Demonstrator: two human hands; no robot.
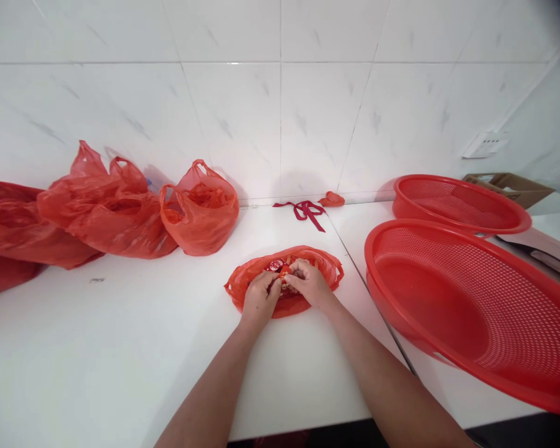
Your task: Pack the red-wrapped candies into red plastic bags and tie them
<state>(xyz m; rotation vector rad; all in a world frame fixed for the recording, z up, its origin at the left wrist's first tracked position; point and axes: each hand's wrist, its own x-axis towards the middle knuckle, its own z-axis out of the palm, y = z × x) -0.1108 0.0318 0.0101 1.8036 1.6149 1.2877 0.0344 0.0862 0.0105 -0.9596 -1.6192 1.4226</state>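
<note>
Over crinkled plastic bag (pixel 291 306), left hand (pixel 262 295), right hand (pixel 310 284), both pinching small red packet (pixel 284 272)

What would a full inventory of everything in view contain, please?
Open bag: one, red, centre
Packets: count unclear, mainly red, inside it
Small item: one, red, at the fingertips
Other bags: at least three, red, left
Ribbon: one, dark red, by the wall
Bundle: one, red, beside the ribbon
Baskets: two, red, right
Box: one, brown, far right
Wall plate: one, white, above the box
Scrap: one, greyish, left
Table: white, beneath, gap at right
Wall: white, tiled, behind
Left hand, right hand: bare, at the open bag
</note>
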